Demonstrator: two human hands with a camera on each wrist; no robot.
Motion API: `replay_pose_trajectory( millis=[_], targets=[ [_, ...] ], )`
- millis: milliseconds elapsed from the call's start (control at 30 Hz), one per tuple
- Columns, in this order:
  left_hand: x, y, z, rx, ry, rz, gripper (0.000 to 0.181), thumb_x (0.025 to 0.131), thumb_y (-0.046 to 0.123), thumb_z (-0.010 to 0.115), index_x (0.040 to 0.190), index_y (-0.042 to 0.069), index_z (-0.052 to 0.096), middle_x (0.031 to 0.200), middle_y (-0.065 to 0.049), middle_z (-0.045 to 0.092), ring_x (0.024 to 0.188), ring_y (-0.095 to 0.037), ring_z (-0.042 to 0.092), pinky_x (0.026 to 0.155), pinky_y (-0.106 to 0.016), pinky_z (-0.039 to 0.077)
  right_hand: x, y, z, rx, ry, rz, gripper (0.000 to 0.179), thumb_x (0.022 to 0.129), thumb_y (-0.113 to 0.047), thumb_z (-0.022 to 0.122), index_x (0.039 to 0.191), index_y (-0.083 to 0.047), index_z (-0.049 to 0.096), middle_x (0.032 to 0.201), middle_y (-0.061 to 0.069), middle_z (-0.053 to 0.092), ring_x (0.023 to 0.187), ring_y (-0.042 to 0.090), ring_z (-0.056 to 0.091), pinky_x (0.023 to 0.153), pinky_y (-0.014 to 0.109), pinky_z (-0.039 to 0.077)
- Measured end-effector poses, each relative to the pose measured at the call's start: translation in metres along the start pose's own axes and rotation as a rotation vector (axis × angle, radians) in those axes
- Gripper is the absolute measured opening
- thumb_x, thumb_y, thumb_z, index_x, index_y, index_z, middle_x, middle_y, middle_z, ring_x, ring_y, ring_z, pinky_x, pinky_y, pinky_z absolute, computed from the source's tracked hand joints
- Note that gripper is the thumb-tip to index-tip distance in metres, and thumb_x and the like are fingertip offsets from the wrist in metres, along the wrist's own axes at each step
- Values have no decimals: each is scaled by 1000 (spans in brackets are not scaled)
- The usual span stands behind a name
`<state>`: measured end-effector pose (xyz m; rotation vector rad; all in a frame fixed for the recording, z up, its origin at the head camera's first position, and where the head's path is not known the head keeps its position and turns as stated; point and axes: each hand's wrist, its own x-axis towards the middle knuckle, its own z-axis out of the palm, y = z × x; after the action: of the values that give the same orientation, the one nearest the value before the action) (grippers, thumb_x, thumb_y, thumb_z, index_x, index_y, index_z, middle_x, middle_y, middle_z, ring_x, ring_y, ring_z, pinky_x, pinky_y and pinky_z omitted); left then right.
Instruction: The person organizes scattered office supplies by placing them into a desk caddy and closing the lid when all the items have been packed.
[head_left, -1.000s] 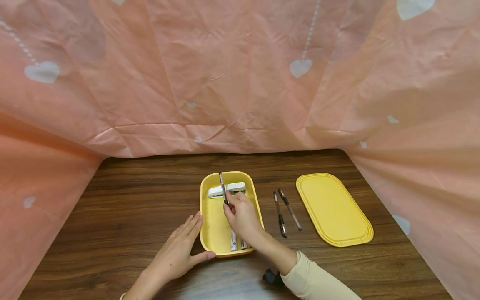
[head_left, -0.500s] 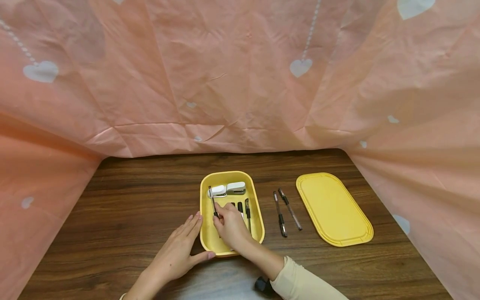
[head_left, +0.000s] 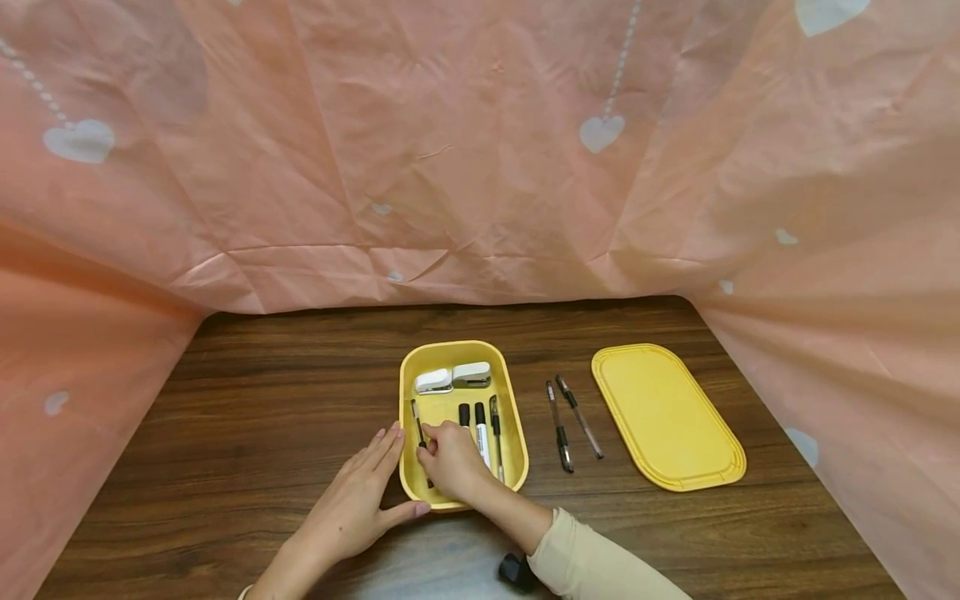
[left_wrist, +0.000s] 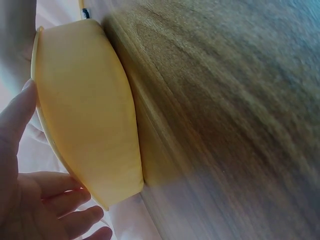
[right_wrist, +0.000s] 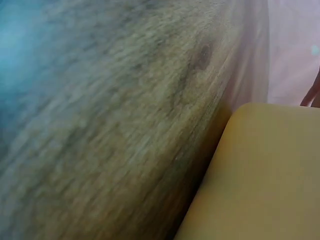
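Observation:
A yellow box [head_left: 517, 417] stands on the wooden table. Inside it, my right hand [head_left: 456, 462] pinches a black-grip pen [head_left: 417, 417] low along the left wall. My left hand [head_left: 360, 492] has its fingers against the box's left side and its thumb at the near rim; the left wrist view shows the thumb [left_wrist: 22, 107] and fingers at the rim. Two white staplers, one on the left [head_left: 433, 381] and one on the right [head_left: 472, 374], lie at the box's far end. A white marker [head_left: 482, 433], a second black-capped marker [head_left: 464, 414] and another pen [head_left: 495, 417] lie at its right.
Right of the box, two pens lie on the table, a nearer one [head_left: 560, 433] and one beside it [head_left: 581, 418]. Farther right is the flat yellow lid [head_left: 667, 417]. A pink curtain [head_left: 480, 167] with hearts encloses the back and sides. The right wrist view shows mostly tabletop [right_wrist: 115, 125].
My right hand has moved left and down inside the box, bringing the pen from over the staplers to the left wall. The markers and right-hand pen have come into sight. The left hand stays put.

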<state>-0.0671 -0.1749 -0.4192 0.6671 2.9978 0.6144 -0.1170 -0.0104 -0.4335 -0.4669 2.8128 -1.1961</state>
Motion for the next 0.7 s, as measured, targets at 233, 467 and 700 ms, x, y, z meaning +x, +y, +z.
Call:
replay_pose_trajectory(
  millis=[233,467,700],
  targets=[
    [0,0,-1,-13,-15,-15,94,81,60,66,147,0,36,156,-15,32,144,-36,33,113,-54,34,4,-1,4,14,-80,43,44,87,-7,67,128,7,59,58,-5,50,46,1,40,43,15,36],
    [0,1,-1,-26,-25,-25,94,81,59,67,147,0,36,157,-15,31,144,-35,33,113,-55,33,5,-1,5,-35,-153,54,50,88,-9,67,133,5,54,56,-7,47,47,1,41,45,16,36],
    [0,1,-1,-28,-28,-25,96,79,56,70,148,-1,35,157,-15,30,144,-35,32,113,-56,34,4,-1,4,-93,-208,61,59,85,-11,71,137,9,49,53,-6,45,46,3,40,47,18,36]
  ],
)
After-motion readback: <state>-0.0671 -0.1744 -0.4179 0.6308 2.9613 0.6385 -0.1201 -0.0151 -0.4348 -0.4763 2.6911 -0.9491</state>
